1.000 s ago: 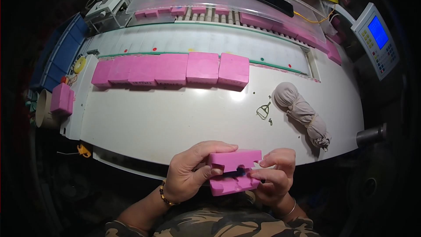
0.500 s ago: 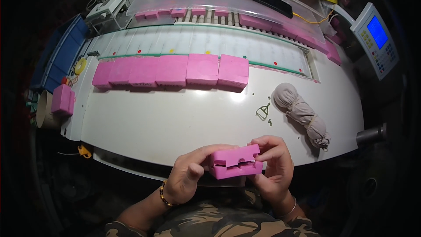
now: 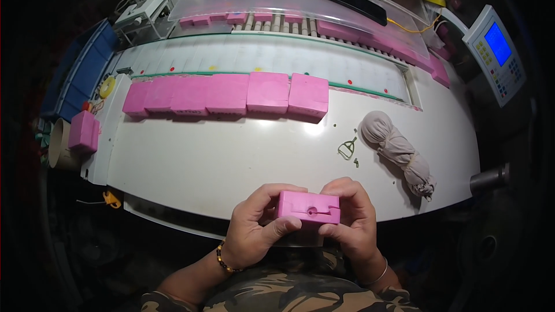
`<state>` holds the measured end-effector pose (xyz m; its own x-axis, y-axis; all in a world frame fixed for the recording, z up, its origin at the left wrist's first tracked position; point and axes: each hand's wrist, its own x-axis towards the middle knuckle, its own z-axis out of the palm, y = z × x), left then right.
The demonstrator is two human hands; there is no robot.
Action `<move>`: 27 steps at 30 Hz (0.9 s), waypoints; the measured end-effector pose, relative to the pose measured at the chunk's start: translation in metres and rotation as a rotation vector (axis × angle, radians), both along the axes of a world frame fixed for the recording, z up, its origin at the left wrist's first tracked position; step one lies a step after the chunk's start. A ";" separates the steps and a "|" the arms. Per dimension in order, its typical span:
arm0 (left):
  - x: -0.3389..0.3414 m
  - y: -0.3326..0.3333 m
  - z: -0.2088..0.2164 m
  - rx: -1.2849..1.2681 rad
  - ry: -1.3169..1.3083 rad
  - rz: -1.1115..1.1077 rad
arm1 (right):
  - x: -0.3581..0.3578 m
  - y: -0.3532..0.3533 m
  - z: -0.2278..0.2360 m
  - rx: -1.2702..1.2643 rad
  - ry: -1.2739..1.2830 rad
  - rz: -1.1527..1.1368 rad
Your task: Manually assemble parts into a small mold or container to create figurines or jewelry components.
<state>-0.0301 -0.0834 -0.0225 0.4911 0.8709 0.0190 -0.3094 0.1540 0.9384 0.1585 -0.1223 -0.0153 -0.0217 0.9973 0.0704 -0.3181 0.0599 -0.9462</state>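
Note:
Close to my body, at the table's near edge, I hold a pink two-part rubber mold (image 3: 309, 207) between both hands. Its halves meet, and a round hole with a seam shows on the side toward me. My left hand (image 3: 252, 225) grips the left end, thumb on the near side and fingers behind. On the right end, my right hand (image 3: 356, 219) closes in the same way. Beyond my right hand lies a small green looped wax piece (image 3: 347, 148) with crumbs around it. A tied grey cloth bundle (image 3: 399, 150) rests to its right.
A row of pink molds (image 3: 225, 93) stands along a white conveyor belt (image 3: 231, 55) with coloured dots. At left are another pink mold (image 3: 84, 132), a cardboard tube (image 3: 59, 144) and a blue crate (image 3: 78, 72). A control panel (image 3: 495, 55) rises at right; a phone (image 3: 352, 3) lies behind.
The gap between the mold's halves has closed. My left thumb has come down onto the mold, and my right fingers have shifted around its end. The belt's dots have moved left.

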 end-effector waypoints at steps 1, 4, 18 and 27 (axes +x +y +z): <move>-0.001 0.000 -0.001 0.001 0.000 0.000 | 0.002 0.000 -0.001 0.001 0.000 0.000; -0.002 0.001 -0.003 0.004 -0.010 -0.050 | 0.007 0.002 -0.002 0.067 -0.069 0.002; 0.011 0.005 0.000 0.375 0.299 0.338 | -0.007 0.006 -0.007 -0.074 -0.060 0.019; 0.009 0.000 0.004 0.213 0.122 0.225 | -0.010 0.002 -0.008 -0.413 0.307 -0.151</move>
